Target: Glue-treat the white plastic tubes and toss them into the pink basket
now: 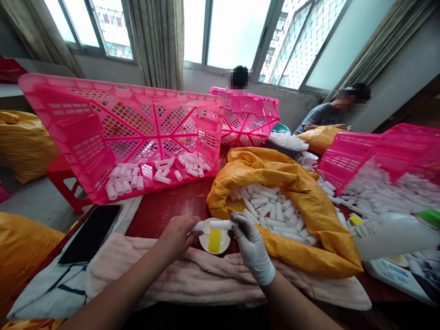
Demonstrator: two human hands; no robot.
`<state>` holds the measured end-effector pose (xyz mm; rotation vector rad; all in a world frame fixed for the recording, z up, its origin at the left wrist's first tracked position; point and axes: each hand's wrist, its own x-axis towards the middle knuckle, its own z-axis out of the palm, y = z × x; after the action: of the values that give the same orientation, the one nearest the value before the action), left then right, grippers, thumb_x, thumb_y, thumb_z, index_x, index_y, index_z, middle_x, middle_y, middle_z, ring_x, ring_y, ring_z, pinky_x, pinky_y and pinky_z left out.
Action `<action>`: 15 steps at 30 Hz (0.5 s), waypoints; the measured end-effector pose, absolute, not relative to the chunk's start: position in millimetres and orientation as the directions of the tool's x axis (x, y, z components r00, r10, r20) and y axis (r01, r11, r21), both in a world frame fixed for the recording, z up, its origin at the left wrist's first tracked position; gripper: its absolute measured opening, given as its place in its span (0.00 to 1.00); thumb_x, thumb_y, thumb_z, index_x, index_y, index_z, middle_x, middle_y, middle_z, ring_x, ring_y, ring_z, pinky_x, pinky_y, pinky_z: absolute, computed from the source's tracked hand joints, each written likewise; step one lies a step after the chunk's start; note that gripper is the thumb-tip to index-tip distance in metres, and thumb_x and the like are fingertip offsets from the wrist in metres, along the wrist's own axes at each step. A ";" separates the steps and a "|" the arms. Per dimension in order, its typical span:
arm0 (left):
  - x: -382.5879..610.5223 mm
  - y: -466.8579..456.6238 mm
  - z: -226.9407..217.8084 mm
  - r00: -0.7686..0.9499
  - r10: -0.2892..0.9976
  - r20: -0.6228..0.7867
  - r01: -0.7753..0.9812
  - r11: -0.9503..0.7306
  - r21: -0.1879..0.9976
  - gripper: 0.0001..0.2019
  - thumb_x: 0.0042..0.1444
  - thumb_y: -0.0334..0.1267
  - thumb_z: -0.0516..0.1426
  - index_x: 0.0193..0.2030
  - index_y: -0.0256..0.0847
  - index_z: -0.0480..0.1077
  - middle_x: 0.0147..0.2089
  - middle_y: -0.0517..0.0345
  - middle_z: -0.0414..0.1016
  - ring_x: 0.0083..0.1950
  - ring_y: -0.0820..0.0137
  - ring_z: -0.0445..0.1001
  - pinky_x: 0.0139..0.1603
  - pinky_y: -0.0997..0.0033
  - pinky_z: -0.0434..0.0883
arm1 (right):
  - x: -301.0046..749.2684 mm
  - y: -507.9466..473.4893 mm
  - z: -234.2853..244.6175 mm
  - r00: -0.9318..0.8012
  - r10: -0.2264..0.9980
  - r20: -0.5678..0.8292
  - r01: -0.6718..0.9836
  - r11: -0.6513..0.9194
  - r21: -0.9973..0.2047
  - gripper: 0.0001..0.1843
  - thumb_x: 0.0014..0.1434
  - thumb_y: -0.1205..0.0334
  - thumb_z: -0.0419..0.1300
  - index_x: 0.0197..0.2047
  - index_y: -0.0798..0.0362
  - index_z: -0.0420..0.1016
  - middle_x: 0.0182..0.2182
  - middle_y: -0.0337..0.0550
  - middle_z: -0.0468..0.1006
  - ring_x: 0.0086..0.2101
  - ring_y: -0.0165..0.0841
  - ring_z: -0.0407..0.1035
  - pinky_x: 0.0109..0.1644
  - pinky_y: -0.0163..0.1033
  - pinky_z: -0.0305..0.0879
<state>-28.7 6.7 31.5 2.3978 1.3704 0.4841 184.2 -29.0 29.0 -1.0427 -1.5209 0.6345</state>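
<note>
Partly hidden white tube between left hand, gloved right hand.

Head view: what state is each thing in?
Left hand: bare, gripping the white tube
Right hand: white-gloved, gripping the white tube
Yellow sponge: on a white dish
Yellow sack: open, full of white tubes
Left pink crate: tilted, tubes along its lower edge
Right pink crate: tipped, tubes heaped beneath
Phone: screen dark, on a towel

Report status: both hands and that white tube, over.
Bare left hand, gloved right hand both on white tube, above small dish with yellow sponge. Orange sack of tubes beside right hand, not blocking.
</note>
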 end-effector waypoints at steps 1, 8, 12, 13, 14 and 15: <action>-27.8 4.0 35.2 0.499 0.858 0.121 0.730 -0.492 0.474 0.16 0.55 0.47 0.50 0.47 0.44 0.64 0.43 0.56 0.70 0.45 0.68 0.67 0.48 0.68 0.61 | 184.1 -28.5 32.3 0.024 0.888 0.459 0.236 0.441 -0.866 0.08 0.59 0.65 0.50 0.43 0.49 0.64 0.41 0.43 0.66 0.39 0.32 0.66 0.41 0.38 0.68; 0.0 -14.3 32.2 0.590 0.806 0.053 0.716 -0.553 0.426 0.17 0.56 0.50 0.46 0.42 0.41 0.65 0.37 0.53 0.72 0.39 0.66 0.69 0.41 0.68 0.63 | 186.6 -32.4 52.7 -0.257 0.856 0.450 0.425 0.518 -0.743 0.09 0.59 0.63 0.50 0.44 0.50 0.66 0.39 0.44 0.70 0.42 0.33 0.65 0.47 0.40 0.64; 15.9 -20.7 26.9 0.591 0.807 -0.012 0.744 -0.539 0.394 0.18 0.56 0.50 0.44 0.34 0.38 0.65 0.31 0.50 0.72 0.33 0.66 0.69 0.35 0.67 0.64 | 180.4 -29.3 43.7 -0.140 0.956 0.257 0.573 0.290 -0.766 0.16 0.61 0.55 0.45 0.28 0.53 0.65 0.20 0.37 0.66 0.22 0.28 0.63 0.27 0.33 0.63; 17.2 -22.0 27.4 0.598 0.801 -0.037 0.728 -0.523 0.442 0.18 0.56 0.50 0.44 0.33 0.38 0.64 0.30 0.51 0.71 0.32 0.67 0.68 0.34 0.68 0.63 | 178.3 -28.8 41.6 -0.138 0.959 0.248 0.572 0.282 -0.771 0.17 0.61 0.54 0.44 0.25 0.53 0.63 0.18 0.36 0.64 0.20 0.27 0.61 0.24 0.32 0.61; 17.7 -23.5 28.4 0.612 0.789 -0.056 0.696 -0.504 0.511 0.18 0.56 0.50 0.44 0.32 0.38 0.64 0.30 0.53 0.71 0.31 0.68 0.68 0.32 0.70 0.63 | 176.1 -28.8 40.6 -0.146 0.954 0.262 0.558 0.298 -0.775 0.18 0.61 0.54 0.43 0.25 0.53 0.63 0.18 0.36 0.64 0.19 0.27 0.60 0.23 0.32 0.60; 17.6 -25.2 29.7 0.634 0.770 -0.071 0.646 -0.476 0.597 0.18 0.56 0.51 0.44 0.32 0.38 0.64 0.29 0.55 0.70 0.30 0.70 0.67 0.31 0.72 0.62 | 173.9 -29.4 41.0 -0.159 0.942 0.296 0.537 0.334 -0.775 0.18 0.61 0.55 0.43 0.25 0.53 0.63 0.18 0.36 0.65 0.20 0.27 0.61 0.23 0.32 0.60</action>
<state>17.6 -25.2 29.7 2.2648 1.1022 0.2765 173.9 -29.4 41.0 -1.3101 -1.8176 0.6548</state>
